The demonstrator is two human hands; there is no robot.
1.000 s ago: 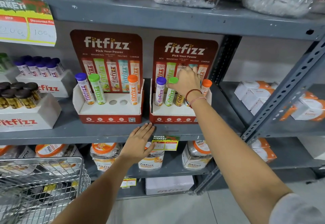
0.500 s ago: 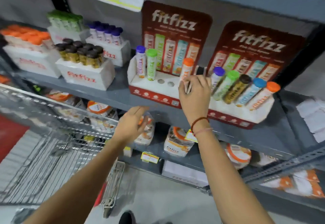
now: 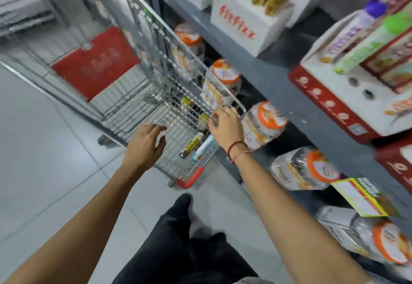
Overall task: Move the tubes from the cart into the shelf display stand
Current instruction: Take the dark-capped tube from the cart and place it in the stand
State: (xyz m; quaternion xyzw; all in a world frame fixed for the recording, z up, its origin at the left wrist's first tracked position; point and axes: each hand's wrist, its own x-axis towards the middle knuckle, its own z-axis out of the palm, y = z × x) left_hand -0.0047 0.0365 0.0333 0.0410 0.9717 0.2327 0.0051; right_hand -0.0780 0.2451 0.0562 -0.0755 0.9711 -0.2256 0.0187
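Right hand fingers curled at the cart rim, near corner; can't tell if they're gripping the wire or just resting there, too blurred. No tube in them that I can see. Left hand fingers spread and loose, holding nothing, hovering over the near basket wall.

Tubes are in the cart's bottom: yellow-label tube and blue-cap tube lying side by side just under the right hand, more blurred ones further in.

Display stand up on the shelf, right of the cart, two empty holes beside the purple tube and green tube.

Risks, my read:
- tubes lie flat on the wire, so a grab may roll them away
- lifting out past the rim could snag the tube
- leaning on the rim could shift the cart
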